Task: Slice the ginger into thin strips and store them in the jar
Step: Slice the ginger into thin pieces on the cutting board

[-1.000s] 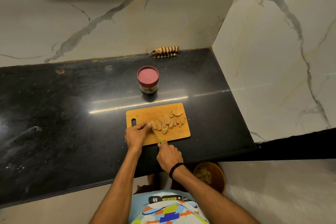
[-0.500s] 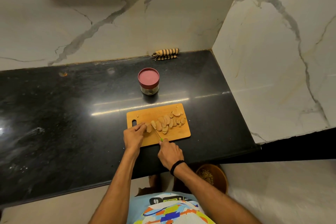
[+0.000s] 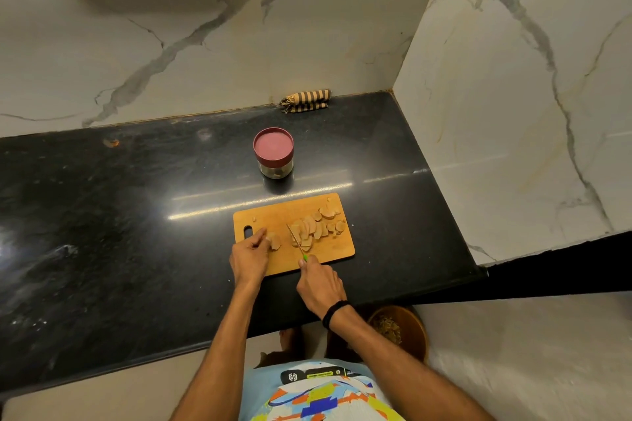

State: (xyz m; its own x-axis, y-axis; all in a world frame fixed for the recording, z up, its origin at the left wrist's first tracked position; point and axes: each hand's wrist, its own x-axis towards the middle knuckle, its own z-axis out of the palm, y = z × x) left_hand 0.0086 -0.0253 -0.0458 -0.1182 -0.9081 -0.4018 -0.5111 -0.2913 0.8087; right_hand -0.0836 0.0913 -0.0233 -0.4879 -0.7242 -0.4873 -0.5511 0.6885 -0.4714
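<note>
Below the counter edge, a brown bowl (image 3: 408,326) sits by the person's right forearm, which wears a black wristband (image 3: 334,313). The right hand (image 3: 319,287) grips the green handle of a small knife (image 3: 296,238), its blade resting against the left edge of a heap of ginger slices (image 3: 318,227). The left hand (image 3: 249,256), fingers curled, pinches a separate ginger piece (image 3: 274,242) near the handle hole of the wooden cutting board (image 3: 273,214). The board lies on the black countertop (image 3: 102,232). Just beyond it stands the jar (image 3: 273,154), its red lid on. A striped cloth (image 3: 305,101) lies against the marble wall.
</note>
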